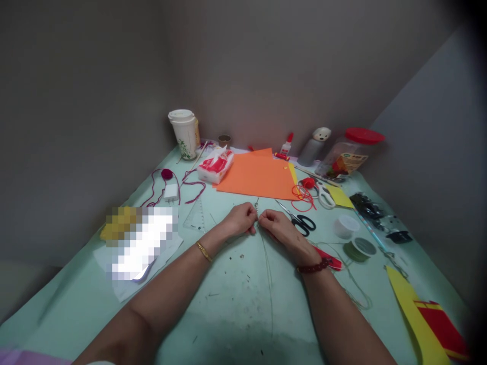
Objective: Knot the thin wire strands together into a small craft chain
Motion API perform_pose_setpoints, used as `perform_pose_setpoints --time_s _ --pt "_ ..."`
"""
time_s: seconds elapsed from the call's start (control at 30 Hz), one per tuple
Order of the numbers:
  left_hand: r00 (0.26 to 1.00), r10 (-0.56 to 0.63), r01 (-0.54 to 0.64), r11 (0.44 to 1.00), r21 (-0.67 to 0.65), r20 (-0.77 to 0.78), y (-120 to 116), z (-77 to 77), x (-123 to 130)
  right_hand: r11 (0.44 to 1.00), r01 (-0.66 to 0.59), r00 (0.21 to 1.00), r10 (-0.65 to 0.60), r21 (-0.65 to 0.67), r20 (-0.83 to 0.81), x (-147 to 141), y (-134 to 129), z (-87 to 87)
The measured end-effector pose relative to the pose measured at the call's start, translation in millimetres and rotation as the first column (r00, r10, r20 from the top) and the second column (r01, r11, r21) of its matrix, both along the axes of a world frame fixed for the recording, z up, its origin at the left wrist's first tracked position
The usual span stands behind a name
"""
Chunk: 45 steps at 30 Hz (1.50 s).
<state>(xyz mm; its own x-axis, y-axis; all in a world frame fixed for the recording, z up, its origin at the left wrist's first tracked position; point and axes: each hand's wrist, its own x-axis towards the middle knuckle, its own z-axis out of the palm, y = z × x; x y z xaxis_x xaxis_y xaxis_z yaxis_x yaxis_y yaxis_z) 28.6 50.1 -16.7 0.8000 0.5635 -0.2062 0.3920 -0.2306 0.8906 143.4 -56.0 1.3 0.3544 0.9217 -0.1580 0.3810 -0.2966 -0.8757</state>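
Near the middle of the green-covered table, my left hand (243, 218) and my right hand (272, 223) are close together with closed fingers. A thin braided cord (256, 207) stands up between them, pinched by my left fingers. Loose green strands (271, 276) run from my right fingertips down toward the table's front. Black-handled scissors (300, 222) lie just right of my right hand. A green thread spool (359, 249) sits farther right, and a red item lies partly under my right wrist.
Orange sheets (258, 176) lie beyond my hands, beside a tissue pack (215, 165). A white cup (183, 134) stands back left; a red-lidded jar (346, 152) leans back right. A clear triangle ruler (195, 217) and white charger (171, 193) are at left, yellow paper (413, 314) at right.
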Motion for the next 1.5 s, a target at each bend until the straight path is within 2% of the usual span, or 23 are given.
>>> perform_pose_setpoints --time_s 0.17,0.3,0.43,0.53,0.6,0.67,0.7,0.77,0.83,0.9,0.97,1.07,1.2,1.33,1.5 --pt "0.998 0.006 0.003 0.986 -0.166 0.056 6.1 -3.9 2.1 0.993 -0.119 0.987 0.116 0.022 0.111 -6.1 -0.9 3.4" --pt "0.997 0.005 0.007 0.989 -0.148 0.077 9.7 -7.0 2.1 0.991 -0.135 0.980 0.131 0.020 0.148 -8.3 -1.1 5.9" --pt "0.997 0.000 0.009 0.993 -0.114 0.082 11.2 -5.1 -0.3 0.996 -0.093 0.972 0.095 -0.019 0.216 -12.3 -0.3 8.3" --pt "0.998 -0.024 0.036 0.979 -0.199 0.063 13.0 -0.9 -2.0 0.996 -0.087 0.959 0.093 -0.032 0.268 -13.6 -0.1 8.7" --pt "0.997 -0.028 0.045 0.965 -0.259 0.066 13.5 1.8 -2.3 0.990 -0.132 0.953 0.138 -0.037 0.268 -10.7 -0.2 9.1" --pt "0.997 -0.021 0.039 0.959 -0.280 0.069 12.8 3.5 -1.8 0.989 -0.148 0.960 0.151 -0.029 0.237 -5.3 0.3 9.7" --pt "0.998 -0.010 0.029 0.960 -0.278 0.067 12.0 3.8 -1.5 0.995 -0.101 0.970 0.101 -0.012 0.222 -2.4 1.0 9.8" --pt "0.998 0.017 -0.001 0.963 -0.270 0.057 10.3 3.8 -0.8 0.995 0.088 0.980 -0.093 0.036 0.174 2.2 3.5 8.8" --pt "0.998 0.034 -0.021 0.965 -0.262 0.045 9.2 3.0 -0.3 0.967 0.252 0.965 -0.254 0.039 0.063 3.7 7.4 5.7" --pt "0.999 0.030 -0.018 0.966 -0.257 0.043 9.0 1.9 0.1 0.955 0.297 0.951 -0.295 0.007 -0.093 2.3 11.6 1.2" --pt "0.998 0.029 -0.011 0.964 -0.267 0.060 9.6 1.0 0.5 0.957 0.289 0.931 -0.285 -0.017 -0.227 -0.5 15.3 -2.4" --pt "0.997 0.028 -0.005 0.959 -0.284 0.078 10.8 1.1 0.7 0.968 0.242 0.910 -0.249 -0.063 -0.331 -4.1 18.0 -3.4" --pt "0.995 -0.023 0.048 0.962 -0.270 0.094 11.4 4.3 -1.0 0.980 0.158 0.914 -0.192 -0.121 -0.358 -4.5 17.2 0.3" --pt "0.996 -0.038 0.059 0.965 -0.255 0.087 12.3 5.2 -3.1 0.994 0.078 0.904 -0.105 -0.082 -0.415 -0.1 14.3 0.0" --pt "1.000 -0.002 0.004 0.994 -0.107 0.021 13.3 2.1 -2.2 0.991 0.099 0.926 -0.127 -0.095 -0.357 3.6 11.4 0.2"
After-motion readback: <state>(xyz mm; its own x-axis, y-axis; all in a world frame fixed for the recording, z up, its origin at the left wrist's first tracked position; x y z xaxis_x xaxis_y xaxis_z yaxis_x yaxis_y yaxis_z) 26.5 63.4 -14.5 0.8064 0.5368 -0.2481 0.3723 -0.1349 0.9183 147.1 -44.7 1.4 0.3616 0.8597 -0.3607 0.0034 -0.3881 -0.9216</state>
